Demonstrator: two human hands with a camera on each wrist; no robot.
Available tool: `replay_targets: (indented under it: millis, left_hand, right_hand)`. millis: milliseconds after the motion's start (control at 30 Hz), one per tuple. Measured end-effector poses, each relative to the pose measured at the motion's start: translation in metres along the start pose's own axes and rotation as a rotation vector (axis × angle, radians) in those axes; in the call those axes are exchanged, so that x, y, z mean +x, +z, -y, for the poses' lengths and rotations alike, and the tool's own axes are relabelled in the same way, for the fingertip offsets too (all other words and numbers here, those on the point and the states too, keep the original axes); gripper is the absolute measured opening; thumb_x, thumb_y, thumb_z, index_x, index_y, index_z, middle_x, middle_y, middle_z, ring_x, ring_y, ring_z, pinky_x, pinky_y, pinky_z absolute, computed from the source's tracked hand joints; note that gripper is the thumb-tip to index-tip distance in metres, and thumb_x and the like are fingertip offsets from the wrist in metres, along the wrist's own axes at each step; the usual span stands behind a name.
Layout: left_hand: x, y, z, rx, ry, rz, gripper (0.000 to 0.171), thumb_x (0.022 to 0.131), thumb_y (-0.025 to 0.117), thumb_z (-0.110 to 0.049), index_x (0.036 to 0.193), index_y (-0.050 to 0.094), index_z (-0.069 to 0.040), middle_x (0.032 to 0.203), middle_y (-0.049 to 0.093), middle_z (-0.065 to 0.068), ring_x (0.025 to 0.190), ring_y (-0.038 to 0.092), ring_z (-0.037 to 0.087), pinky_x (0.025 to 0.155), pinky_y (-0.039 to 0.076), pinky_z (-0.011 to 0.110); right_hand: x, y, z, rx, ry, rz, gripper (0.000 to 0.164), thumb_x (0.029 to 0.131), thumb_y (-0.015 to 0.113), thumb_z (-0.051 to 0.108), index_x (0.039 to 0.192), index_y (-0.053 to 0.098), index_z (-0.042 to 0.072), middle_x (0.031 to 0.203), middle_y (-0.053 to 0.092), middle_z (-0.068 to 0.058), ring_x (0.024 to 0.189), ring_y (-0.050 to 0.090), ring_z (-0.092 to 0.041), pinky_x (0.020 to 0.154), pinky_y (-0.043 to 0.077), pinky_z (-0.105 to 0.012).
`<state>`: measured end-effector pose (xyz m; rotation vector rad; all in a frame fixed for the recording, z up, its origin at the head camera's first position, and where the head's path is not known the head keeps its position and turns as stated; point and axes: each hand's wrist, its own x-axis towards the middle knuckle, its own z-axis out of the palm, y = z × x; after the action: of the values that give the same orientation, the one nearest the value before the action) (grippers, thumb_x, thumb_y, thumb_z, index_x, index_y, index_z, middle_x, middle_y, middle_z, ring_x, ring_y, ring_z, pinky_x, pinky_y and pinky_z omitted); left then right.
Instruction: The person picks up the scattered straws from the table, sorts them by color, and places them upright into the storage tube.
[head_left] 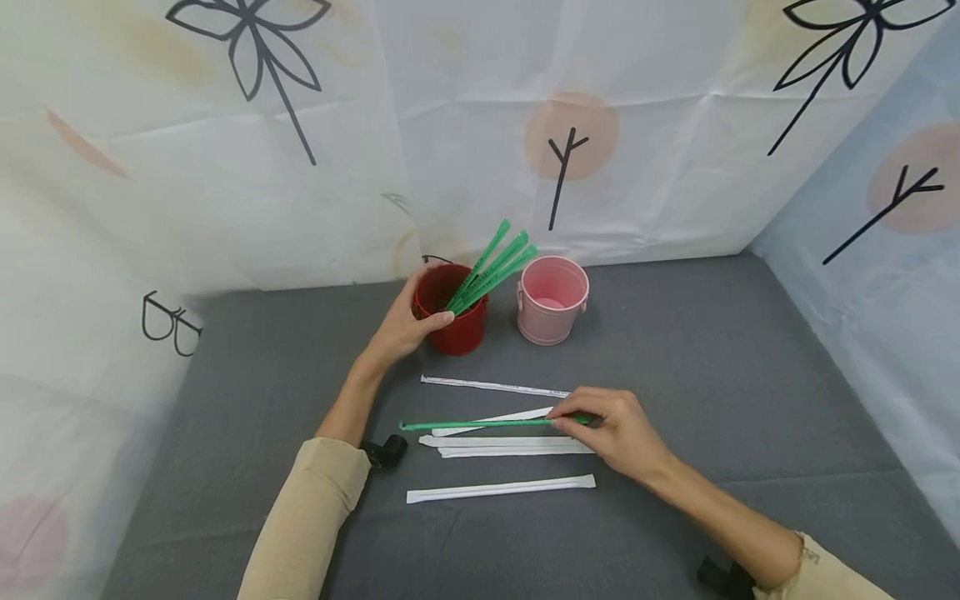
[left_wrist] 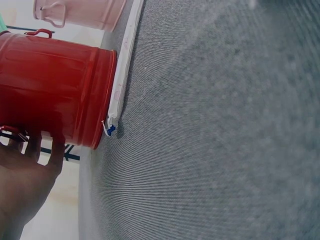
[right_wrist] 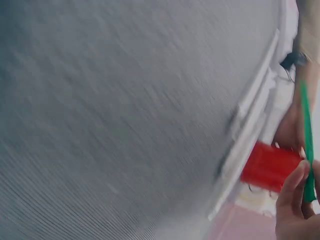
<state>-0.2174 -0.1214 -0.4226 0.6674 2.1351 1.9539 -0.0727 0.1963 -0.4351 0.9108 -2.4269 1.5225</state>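
Observation:
My left hand grips the small red bucket by its side, thumb at the front of the rim. Several green straws with dark print lean out of that bucket towards the upper right. In the left wrist view, fingertips touch the lower side of the red bucket. Between thumb and fingers, my right hand pinches one green straw by its right end. It lies level, pointing left, above several white paper-wrapped straws. The right wrist view shows the pinched green straw, blurred.
A pink bucket stands right of the red one; its visible inside holds nothing. One white wrapped straw lies behind the others and another in front, on the grey cloth. A patterned white sheet hangs behind.

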Motion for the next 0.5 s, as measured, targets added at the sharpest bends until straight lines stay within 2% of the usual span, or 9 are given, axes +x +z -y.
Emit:
replay_targets:
  millis: [167,333,400,500]
  left_hand:
    - [0.001,-0.001,0.002,-0.007,0.012,-0.003,0.078,0.087,0.066,0.001,0.153,0.024,0.002,0.147,0.038,0.024,0.133,0.038,0.035,0.096,0.046,0.031]
    - [0.005,-0.005,0.021,-0.004,0.029,-0.016,0.077,0.087,0.066,0.000,0.153,0.027,-0.005,0.147,0.041,0.017,0.133,0.039,0.029,0.097,0.045,0.031]
    - [0.006,-0.007,0.030,-0.002,0.038,-0.016,0.077,0.087,0.067,-0.001,0.153,0.028,-0.009,0.147,0.042,0.013,0.133,0.040,0.026,0.097,0.046,0.031]
    - [0.007,-0.008,0.035,0.000,0.050,-0.006,0.077,0.087,0.069,-0.005,0.153,0.030,-0.013,0.146,0.043,0.010,0.133,0.040,0.024,0.097,0.047,0.032]
  right_hand:
    - [0.015,-0.016,0.004,0.097,0.036,-0.037,0.027,0.076,0.077,-0.015,0.092,0.075,0.007,0.089,0.071,-0.004,0.071,0.062,-0.011,0.058,0.050,-0.018]
    - [0.034,-0.033,0.011,0.158,0.098,-0.071,0.023,0.079,0.075,-0.013,0.092,0.076,0.006,0.092,0.071,-0.004,0.081,0.065,-0.015,0.062,0.051,-0.020]
    - [0.043,-0.039,0.015,0.160,0.099,-0.085,0.023,0.079,0.075,-0.013,0.093,0.076,0.005,0.092,0.071,-0.005,0.081,0.065,-0.016,0.062,0.051,-0.020]
    - [0.055,-0.046,0.019,0.163,0.084,-0.110,0.021,0.080,0.074,-0.014,0.093,0.076,0.002,0.093,0.070,-0.010,0.080,0.065,-0.016,0.064,0.052,-0.020]
